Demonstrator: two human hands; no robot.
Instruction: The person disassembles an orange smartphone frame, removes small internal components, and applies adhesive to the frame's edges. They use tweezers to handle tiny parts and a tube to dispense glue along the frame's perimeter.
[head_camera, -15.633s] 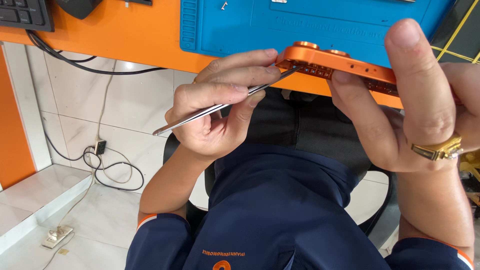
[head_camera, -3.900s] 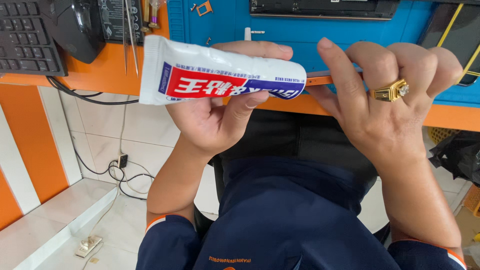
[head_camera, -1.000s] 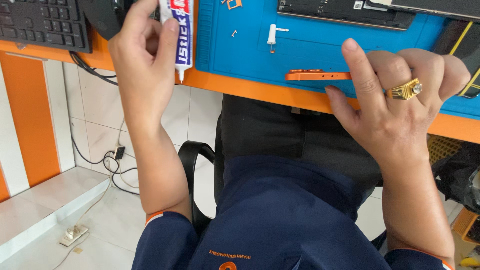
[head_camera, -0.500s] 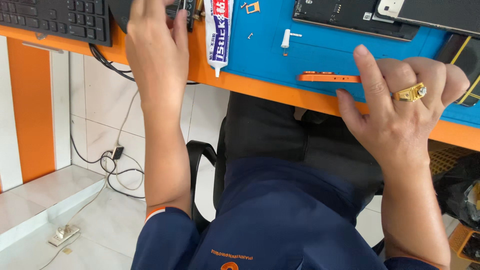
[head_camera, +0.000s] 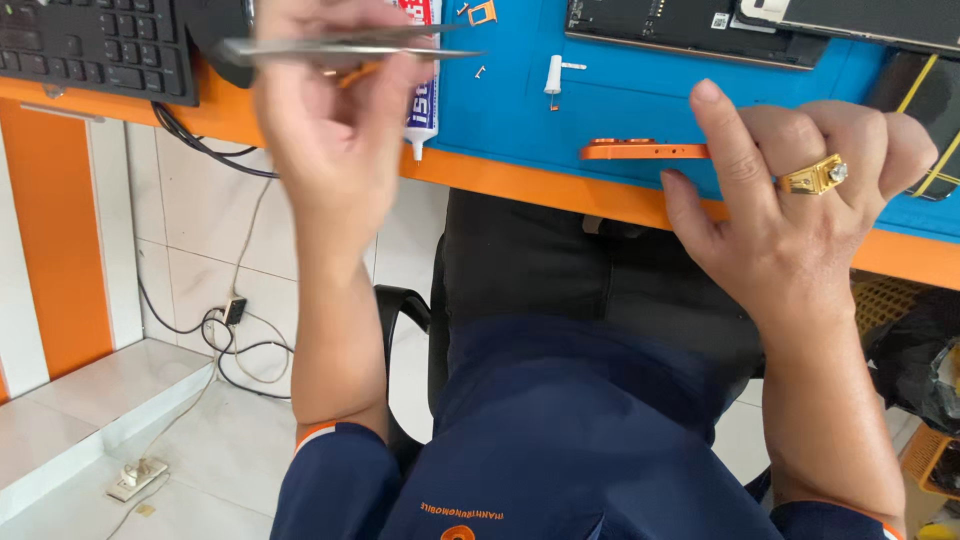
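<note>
glue tube (head_camera: 421, 90) half hidden, tweezers (head_camera: 340, 48) blurred

The person wears a dark navy short-sleeved shirt (head_camera: 590, 440) with orange trim at the sleeve hems and small orange lettering, perhaps a logo, on the chest. A gold ring (head_camera: 815, 175) with a pale stone sits on the right hand (head_camera: 790, 220).

Bright even light, soft shadows, slight motion blur top-left

blue mat (head_camera: 520, 110), orange phone frame (head_camera: 640, 150), silver tweezers (head_camera: 340, 48), gold ring (head_camera: 815, 176)
</note>
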